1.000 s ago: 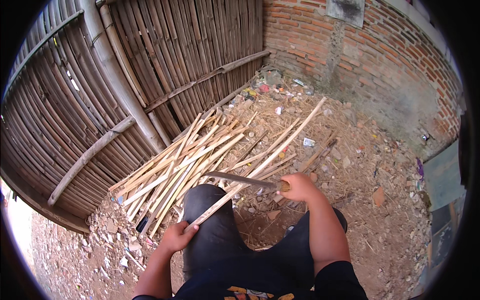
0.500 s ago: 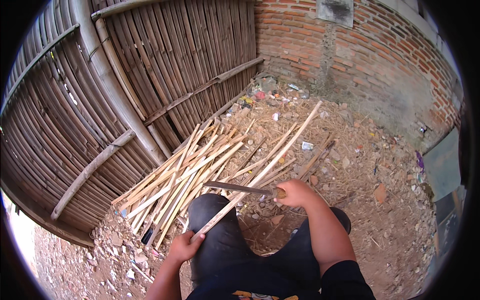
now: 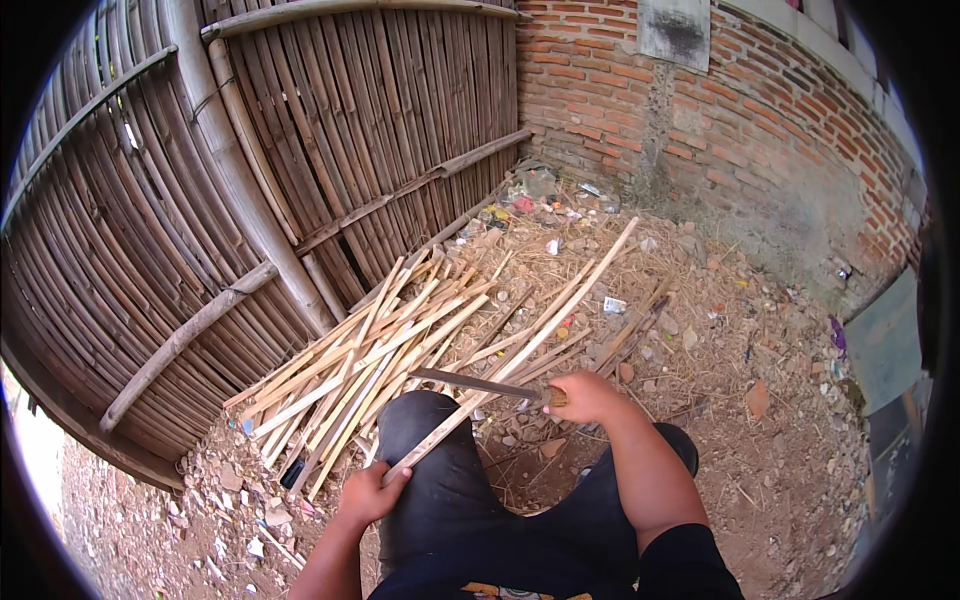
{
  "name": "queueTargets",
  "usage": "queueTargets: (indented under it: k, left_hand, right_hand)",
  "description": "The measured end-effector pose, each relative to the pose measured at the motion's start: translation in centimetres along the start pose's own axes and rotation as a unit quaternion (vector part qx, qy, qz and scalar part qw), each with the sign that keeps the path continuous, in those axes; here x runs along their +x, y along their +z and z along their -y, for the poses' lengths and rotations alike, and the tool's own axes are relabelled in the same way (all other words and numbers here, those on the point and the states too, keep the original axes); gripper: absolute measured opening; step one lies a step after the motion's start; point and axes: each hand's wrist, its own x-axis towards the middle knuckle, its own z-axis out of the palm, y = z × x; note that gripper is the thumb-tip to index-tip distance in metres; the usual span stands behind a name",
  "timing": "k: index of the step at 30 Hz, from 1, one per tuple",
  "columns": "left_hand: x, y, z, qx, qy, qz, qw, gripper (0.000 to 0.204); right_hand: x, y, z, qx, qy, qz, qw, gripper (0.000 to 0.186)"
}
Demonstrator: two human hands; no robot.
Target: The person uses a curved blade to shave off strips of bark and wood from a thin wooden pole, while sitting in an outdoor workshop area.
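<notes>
The ground (image 3: 780,450) is spreading out bare and littered with rubble, a bamboo wall (image 3: 400,150) bounding its left edge and a brick wall (image 3: 760,130) its far edge. A pile of sticks (image 3: 375,345) is lying loosely along that left edge, close to the person's left side, probably for easy reach. The person's left knee (image 3: 415,415) is standing bent beneath one long stick (image 3: 528,345), seemingly serving as a prop. That stick is slanting from the knee toward the ground's far edge; whether its far end is touching down, I cannot tell. A knife (image 3: 475,382) is crossing it just beyond the knee, blade pointing left, apparently so that the edge is meeting the wood clear of the leg. The right hand (image 3: 588,400) is curling its fingers round the knife's handle (image 3: 555,397). The left hand (image 3: 370,495) is pinching the stick's near end between thumb and fingers, likely steadying it, well apart from the blade.
</notes>
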Motion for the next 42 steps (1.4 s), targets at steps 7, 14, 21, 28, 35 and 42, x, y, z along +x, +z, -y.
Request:
queueTargets:
  k: [7,14,21,28,35,42]
  left_hand:
    - [-0.1,0.1,0.1,0.006,-0.008,0.0,1.0,0.059]
    - [-0.6,-0.1,-0.3,0.055,0.003,-0.025,0.998,0.058]
    - [-1.9,-0.2,-1.5,0.133,0.037,-0.114,0.984,0.053]
    - [-2.5,-0.2,-0.8,0.153,0.113,-0.127,0.973,0.05]
    - [-2.2,0.2,-0.4,0.138,0.103,-0.12,0.978,0.049]
    - [-2.1,-1.0,-1.2,0.119,0.166,-0.164,0.965,0.042]
  right_hand:
    - [0.1,-1.6,-3.0,0.05,0.117,-0.065,0.99,0.041]
    - [-0.2,-1.0,-2.0,0.116,0.026,-0.008,0.993,0.057]
    - [1.1,0.6,1.6,0.408,0.073,0.055,0.908,0.04]
    - [2.0,2.7,2.2,0.546,-0.006,0.006,0.838,0.036]
    - [1.9,2.4,1.6,0.435,0.066,0.071,0.895,0.038]
    - [2.1,3.3,0.5,0.236,0.028,0.098,0.966,0.057]
